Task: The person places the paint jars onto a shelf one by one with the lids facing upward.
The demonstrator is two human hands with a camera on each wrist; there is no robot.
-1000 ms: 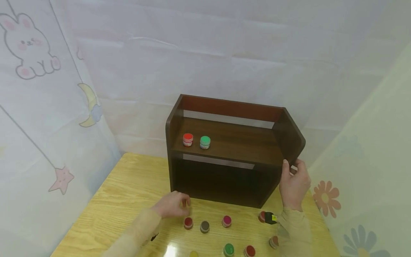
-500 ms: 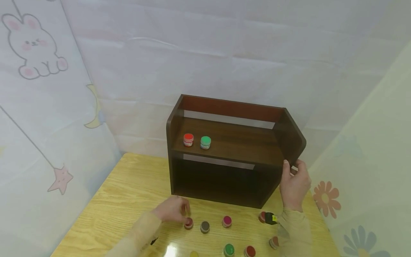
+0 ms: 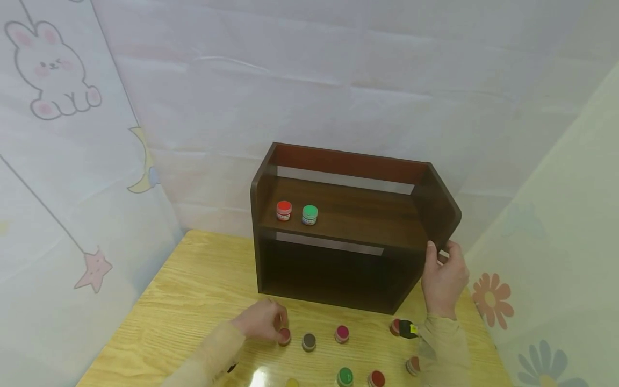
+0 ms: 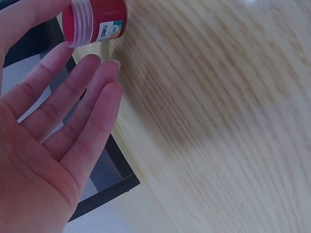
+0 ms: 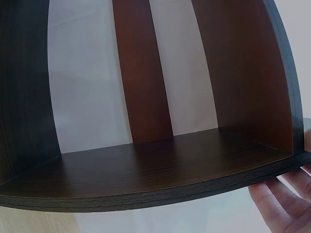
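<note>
A small red-lidded paint jar (image 3: pixel 285 337) stands on the table, and my left hand (image 3: pixel 263 320) pinches its lid between thumb and index finger. The left wrist view shows the jar (image 4: pixel 109 22) with its red body and white label, the other fingers stretched out beside it. My right hand (image 3: pixel 445 279) grips the right side panel of a dark brown two-tier shelf (image 3: pixel 367 212); in the right wrist view its fingers (image 5: pixel 272 204) curl around the panel's edge. A bright red jar (image 3: pixel 283 211) and a light green jar (image 3: pixel 310 215) stand at the left on the upper shelf.
Several more paint jars are spread over the wooden table (image 3: pixel 193 274): a grey-brown one (image 3: pixel 309 342), a magenta one (image 3: pixel 342 334), a green one (image 3: pixel 345 376) and red ones near the right sleeve. Patterned cloth (image 3: pixel 314 80) hangs behind and at both sides.
My left hand has come down slightly toward the front and its fingertips have closed on the red paint jar. The right hand keeps its grip on the shelf.
</note>
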